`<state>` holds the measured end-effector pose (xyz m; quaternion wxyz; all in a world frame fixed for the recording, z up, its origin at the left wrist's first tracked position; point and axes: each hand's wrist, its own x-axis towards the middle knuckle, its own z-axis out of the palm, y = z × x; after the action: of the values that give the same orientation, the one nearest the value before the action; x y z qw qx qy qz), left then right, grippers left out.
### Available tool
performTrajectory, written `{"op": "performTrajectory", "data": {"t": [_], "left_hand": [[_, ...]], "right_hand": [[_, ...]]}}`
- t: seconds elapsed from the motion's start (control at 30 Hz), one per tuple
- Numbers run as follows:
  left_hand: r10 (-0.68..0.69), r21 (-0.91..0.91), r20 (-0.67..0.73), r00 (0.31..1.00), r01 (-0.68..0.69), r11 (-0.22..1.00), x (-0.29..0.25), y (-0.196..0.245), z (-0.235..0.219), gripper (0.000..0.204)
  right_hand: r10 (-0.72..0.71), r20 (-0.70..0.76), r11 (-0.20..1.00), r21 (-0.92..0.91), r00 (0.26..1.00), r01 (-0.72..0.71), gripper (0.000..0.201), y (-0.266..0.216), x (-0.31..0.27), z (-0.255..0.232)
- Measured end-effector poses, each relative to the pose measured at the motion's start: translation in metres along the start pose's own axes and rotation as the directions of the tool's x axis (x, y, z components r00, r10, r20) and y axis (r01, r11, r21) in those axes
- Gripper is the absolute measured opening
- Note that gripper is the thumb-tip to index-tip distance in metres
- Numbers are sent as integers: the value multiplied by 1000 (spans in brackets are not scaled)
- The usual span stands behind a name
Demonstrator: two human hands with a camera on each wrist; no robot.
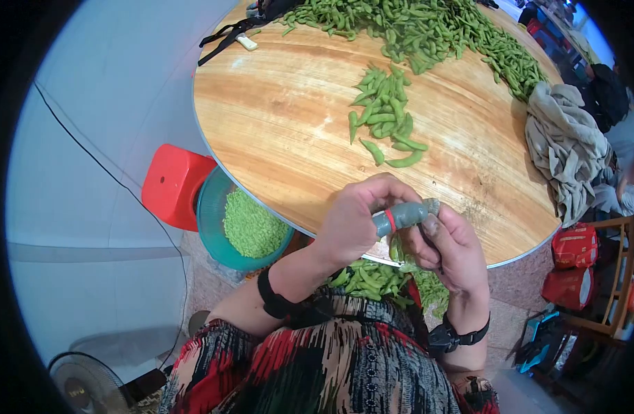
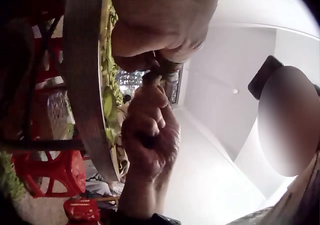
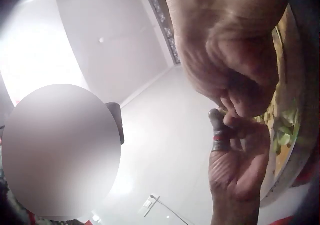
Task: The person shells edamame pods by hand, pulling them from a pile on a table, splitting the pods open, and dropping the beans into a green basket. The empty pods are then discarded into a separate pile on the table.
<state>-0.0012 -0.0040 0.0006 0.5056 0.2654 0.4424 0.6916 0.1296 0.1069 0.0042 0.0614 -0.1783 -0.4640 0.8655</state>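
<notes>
My left hand (image 1: 351, 217) and right hand (image 1: 462, 252) meet over the table's near edge, fingers curled toward each other. A grey finger cover (image 1: 400, 217) with a red band sits on the left thumb. A green edamame pod (image 1: 396, 248) shows below the thumb, pinched between the hands; their fingers hide part of it. The right thumb and fingertips press at the covered thumb's tip. In the left wrist view, the right hand (image 2: 150, 130) has its fingers folded in. Both hands' fingertips touch in the right wrist view, where the finger cover (image 3: 218, 130) shows again.
A small group of edamame pods (image 1: 386, 114) lies on the round wooden table (image 1: 275, 117), before a large pile (image 1: 427, 27). More pods (image 1: 372, 279) lie in the lap. A teal basin (image 1: 210, 228) of shelled beans stands by a red stool (image 1: 175, 186). A grey cloth (image 1: 565, 148) hangs at right.
</notes>
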Motion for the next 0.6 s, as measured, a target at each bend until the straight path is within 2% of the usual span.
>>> {"op": "performTrajectory", "data": {"t": [0.03,0.1,0.13,0.17,0.2,0.23,0.27,0.3,0.33,0.4,0.43,0.47,0.5,0.57,0.6], "left_hand": [[-3,5,2,1000,3,1000,1,-3,-2,9],[193,129,81,978,-202,971,4,-10,-8,10],[190,130,85,978,-200,971,5,-12,-10,10],[234,151,150,961,-256,955,7,-14,-13,8],[274,168,216,937,-312,935,8,-15,-16,7],[271,169,220,937,-311,935,9,-16,-17,7],[311,135,260,914,-353,926,11,-18,-18,8],[350,99,299,888,-393,914,12,-18,-18,8],[347,98,302,888,-391,915,11,-17,-18,8],[273,124,224,935,-306,944,8,-13,-16,11],[273,123,226,935,-306,944,6,-10,-14,11],[237,261,164,958,-273,926,4,-5,-10,12],[209,391,95,973,-229,891,2,-2,-9,14],[215,419,48,975,-216,882,0,-5,-13,18],[221,446,1,975,-198,873,0,-5,-15,22]], "right_hand": [[-6,0,999,-40,1000,6,16,0,-1,0],[-19,-3,997,-79,1000,18,16,-3,-2,1],[34,2,999,-21,999,-34,16,-6,-4,3],[86,11,996,38,996,-86,16,-7,-6,4],[84,8,996,41,996,-84,16,-7,-7,3],[105,70,987,118,992,-113,16,-8,-8,1],[120,133,971,192,984,-145,16,-9,-8,1],[117,130,970,196,984,-142,16,-8,-8,1],[128,115,963,222,985,-151,15,-6,-8,1],[136,99,957,245,986,-157,15,-3,-5,3],[44,-31,999,-27,999,-45,15,-1,-3,6],[-80,-129,950,-309,988,36,16,1,0,8],[-79,-131,950,-310,988,35,16,4,2,8],[-212,-179,884,-454,961,110,16,10,8,8],[-211,-182,883,-457,960,108,16,7,10,8]]}}
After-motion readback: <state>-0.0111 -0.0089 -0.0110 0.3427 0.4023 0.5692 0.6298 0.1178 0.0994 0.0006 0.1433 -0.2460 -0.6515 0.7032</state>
